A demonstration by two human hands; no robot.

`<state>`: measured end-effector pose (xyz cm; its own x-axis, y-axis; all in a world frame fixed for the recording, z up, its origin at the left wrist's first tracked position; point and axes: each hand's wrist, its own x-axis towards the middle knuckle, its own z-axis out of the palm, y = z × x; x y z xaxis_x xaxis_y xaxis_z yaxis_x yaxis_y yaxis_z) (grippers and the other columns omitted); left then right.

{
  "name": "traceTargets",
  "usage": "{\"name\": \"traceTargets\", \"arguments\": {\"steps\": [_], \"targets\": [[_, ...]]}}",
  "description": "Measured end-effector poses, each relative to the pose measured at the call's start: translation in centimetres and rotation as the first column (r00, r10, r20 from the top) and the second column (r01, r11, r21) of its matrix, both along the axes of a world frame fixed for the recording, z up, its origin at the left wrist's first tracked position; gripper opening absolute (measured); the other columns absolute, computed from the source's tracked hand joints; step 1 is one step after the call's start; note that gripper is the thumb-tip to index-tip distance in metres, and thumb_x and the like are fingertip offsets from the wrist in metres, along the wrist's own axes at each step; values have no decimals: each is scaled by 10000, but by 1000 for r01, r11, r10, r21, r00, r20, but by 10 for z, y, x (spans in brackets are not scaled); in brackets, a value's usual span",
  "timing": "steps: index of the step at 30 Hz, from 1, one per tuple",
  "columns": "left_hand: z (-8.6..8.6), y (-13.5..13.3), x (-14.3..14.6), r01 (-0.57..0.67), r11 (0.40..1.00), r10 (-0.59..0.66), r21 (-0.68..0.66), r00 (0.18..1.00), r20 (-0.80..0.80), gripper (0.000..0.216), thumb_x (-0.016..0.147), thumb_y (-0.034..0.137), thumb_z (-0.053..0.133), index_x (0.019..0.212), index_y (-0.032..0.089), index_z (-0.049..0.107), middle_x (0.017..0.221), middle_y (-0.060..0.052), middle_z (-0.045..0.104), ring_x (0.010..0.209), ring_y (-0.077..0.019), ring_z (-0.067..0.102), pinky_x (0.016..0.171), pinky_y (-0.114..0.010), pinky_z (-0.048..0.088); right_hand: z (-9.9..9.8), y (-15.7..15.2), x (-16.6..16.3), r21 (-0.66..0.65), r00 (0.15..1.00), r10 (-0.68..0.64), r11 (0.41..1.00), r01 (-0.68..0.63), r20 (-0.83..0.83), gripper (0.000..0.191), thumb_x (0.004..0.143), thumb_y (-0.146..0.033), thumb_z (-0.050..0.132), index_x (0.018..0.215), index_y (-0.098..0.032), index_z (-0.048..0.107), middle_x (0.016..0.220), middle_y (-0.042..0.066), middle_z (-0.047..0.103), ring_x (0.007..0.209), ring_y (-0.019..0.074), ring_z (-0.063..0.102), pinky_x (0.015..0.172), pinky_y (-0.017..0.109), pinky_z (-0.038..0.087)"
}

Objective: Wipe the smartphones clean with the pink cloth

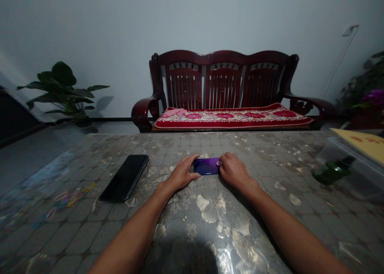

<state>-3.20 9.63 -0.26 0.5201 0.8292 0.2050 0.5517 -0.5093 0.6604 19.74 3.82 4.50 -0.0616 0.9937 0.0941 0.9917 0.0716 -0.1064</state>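
i'm likely steadying the purple object [206,167], left hand [181,174] holding its left end, right hand [233,170] pinching its right; next probably wants even grip.

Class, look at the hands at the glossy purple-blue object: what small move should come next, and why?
Probably the right hand should ease the small pink item along the glossy purple-blue object: that hand appears to pinch it at the object's right end, while the left hand spans the left end and could steady it.
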Motion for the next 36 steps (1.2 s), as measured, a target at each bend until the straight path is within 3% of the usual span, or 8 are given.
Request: {"name": "traceTargets", "arguments": {"steps": [5, 8, 15, 24, 32, 36], "targets": [[-1, 4, 1, 9, 1000, -8, -17, 1000, 23, 763, 707, 160, 777, 1415, 235, 503, 1431, -106, 562, 1340, -310, 506, 1159, -490, 373, -15, 4, -12, 87, 961, 265, 962, -258, -78, 264, 929, -130, 471, 1093, -166, 674, 1066, 92, 647, 1019, 211, 536, 884, 283, 373], [-2, 4, 0, 11, 1000, -10, -11, 1000, 23, 749, 713, 153, 771, 1410, 210, 504, 1437, -119, 555, 1350, -306, 495, 1168, -481, 361, -17, 5, -16, 117, 938, 334, 939, -323, -93, 265, 917, -123, 477, 1083, -170, 678, 1056, 84, 652, 1001, 209, 528, 882, 286, 365], [-2, 5, 1, -1, 1000, 1, -14, 1000, 15, 763, 708, 163, 784, 1414, 171, 494, 1424, -144, 557, 1334, -311, 504, 1153, -474, 373, -16, 5, -9, 109, 983, 179, 979, -174, -32, 231, 885, -129, 490, 1017, -152, 678, 1038, 113, 652, 984, 230, 532, 858, 302, 360], [-9, 10, -1, 12, 999, -9, -36, 997, 70, 797, 694, 164, 793, 1426, 180, 478, 1442, -147, 544, 1348, -308, 495, 1161, -486, 357, -17, -2, -25, 150, 920, 375, 922, -358, -114, 203, 926, -184, 493, 1027, -161, 668, 1059, 91, 669, 999, 212, 549, 904, 304, 373], [-9, 10, -1, -3, 998, 7, -58, 997, 75, 790, 699, 161, 781, 1429, 214, 482, 1422, -120, 567, 1326, -305, 519, 1151, -489, 371, -4, -9, -9, 40, 996, 88, 995, -89, 27, 195, 919, -236, 502, 981, -151, 666, 1038, 127, 667, 965, 237, 566, 818, 311, 379], [-7, 9, 0, -7, 999, 10, -51, 998, 59, 784, 703, 154, 779, 1428, 194, 483, 1433, -131, 559, 1330, -303, 514, 1154, -477, 368, -4, -10, -7, 39, 992, 124, 991, -126, 32, 197, 892, -202, 497, 976, -150, 668, 1020, 123, 673, 965, 238, 562, 824, 313, 373]]}}
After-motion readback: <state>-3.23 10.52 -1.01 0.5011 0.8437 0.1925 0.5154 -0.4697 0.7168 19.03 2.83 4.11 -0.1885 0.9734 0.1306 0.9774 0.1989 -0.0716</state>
